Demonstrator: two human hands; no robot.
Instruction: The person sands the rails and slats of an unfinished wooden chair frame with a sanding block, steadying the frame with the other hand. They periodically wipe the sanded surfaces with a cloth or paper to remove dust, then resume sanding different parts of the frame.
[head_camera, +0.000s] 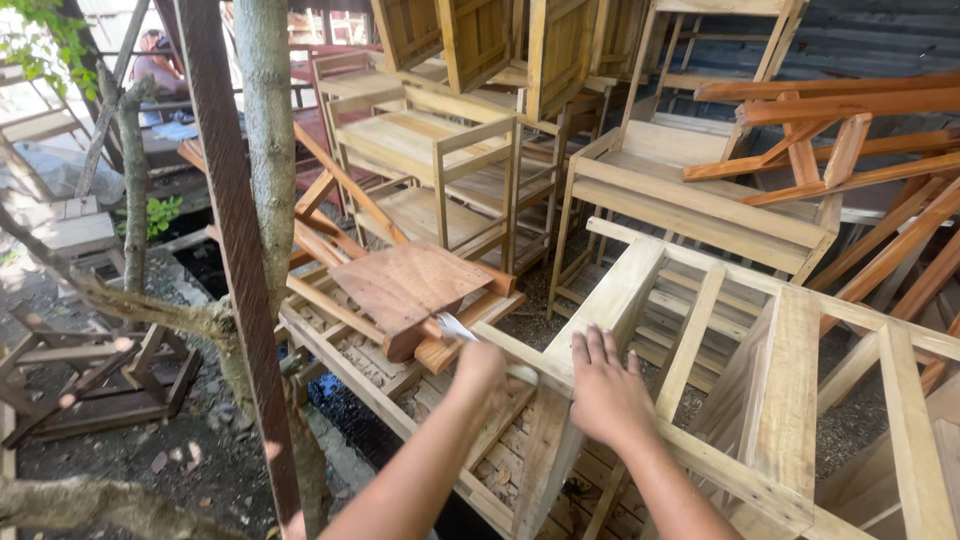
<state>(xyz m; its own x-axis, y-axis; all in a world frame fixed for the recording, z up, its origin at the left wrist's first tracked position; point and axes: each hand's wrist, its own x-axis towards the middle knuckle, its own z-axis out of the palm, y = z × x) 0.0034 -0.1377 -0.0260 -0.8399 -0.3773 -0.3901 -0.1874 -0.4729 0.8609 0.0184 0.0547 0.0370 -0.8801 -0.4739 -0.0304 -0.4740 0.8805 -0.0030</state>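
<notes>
A pale unfinished wooden frame (700, 330), like a desk laid on its side, lies in front of me. My right hand (605, 385) rests flat on its near corner rail, fingers together and pointing away. My left hand (485, 368) is blurred and closed around a folded piece of pale sandpaper or cloth (458, 328), held against the frame's corner edge just left of the right hand.
Stacked wooden desks and chairs (470, 160) fill the background. Reddish wood frames (840, 150) pile up at right. A reddish board (405, 285) lies on slats at centre. Tree trunks (265, 150) and a post stand at left. A person (158, 60) sits far back left.
</notes>
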